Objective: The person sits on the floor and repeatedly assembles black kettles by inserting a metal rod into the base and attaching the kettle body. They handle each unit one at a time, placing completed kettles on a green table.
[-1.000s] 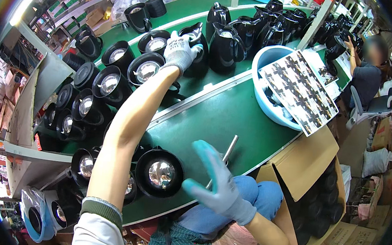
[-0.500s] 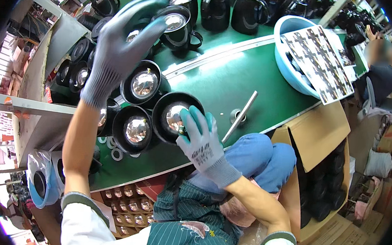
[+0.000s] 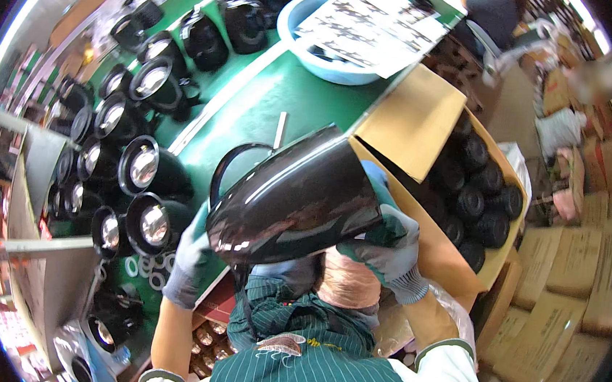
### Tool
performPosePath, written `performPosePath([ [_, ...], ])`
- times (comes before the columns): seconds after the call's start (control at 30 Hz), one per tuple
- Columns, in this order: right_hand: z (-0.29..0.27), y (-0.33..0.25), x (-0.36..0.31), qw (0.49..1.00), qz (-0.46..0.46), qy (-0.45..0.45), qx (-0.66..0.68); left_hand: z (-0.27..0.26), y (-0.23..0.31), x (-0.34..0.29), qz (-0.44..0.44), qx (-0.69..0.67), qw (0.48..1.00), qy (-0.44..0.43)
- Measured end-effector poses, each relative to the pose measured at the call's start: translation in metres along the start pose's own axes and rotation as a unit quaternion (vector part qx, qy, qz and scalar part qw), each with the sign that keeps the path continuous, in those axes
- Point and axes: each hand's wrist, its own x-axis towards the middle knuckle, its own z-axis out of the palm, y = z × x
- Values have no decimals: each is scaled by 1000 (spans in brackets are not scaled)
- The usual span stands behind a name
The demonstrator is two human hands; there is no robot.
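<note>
A glossy black jug [image 3: 294,201] with a curved loop handle is held tilted on its side above my lap, its handle toward the far left. My left hand [image 3: 189,257], in a grey glove, grips its left end. At its right end my right hand [image 3: 388,245], gloved in grey and green, is wrapped round the edge; some fingers are hidden behind it. Beyond the jug, a metal rod [image 3: 280,130] shows on the green table [image 3: 255,106]. Left of my left hand stand several black jugs with shiny metal insides, among them one close jug [image 3: 151,225].
White rings [image 3: 157,265] lie on the table by the jugs. A light blue basin [image 3: 338,70] with a patterned sheet [image 3: 364,29] stands at the back. An open cardboard box [image 3: 417,128] of black round parts is at my right, with stacked cartons [image 3: 541,335] beyond.
My view has swung to the right. My left hand has come down from the far jugs, and a jug is now held up between both hands over my lap.
</note>
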Motion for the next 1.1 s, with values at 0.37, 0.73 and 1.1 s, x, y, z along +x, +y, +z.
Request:
performPosePath([
  [0.37,-31,-6,-101,982,132,86,103,109,19,66,320,374,868,68],
  [0.73,-275,207,-24,725,468,100,-496,86,-44,58,-120,7,993,-8],
  [1.1,-256,199,-10,648,481,61,-587,50,-90,26,-228,-167,958,-47],
])
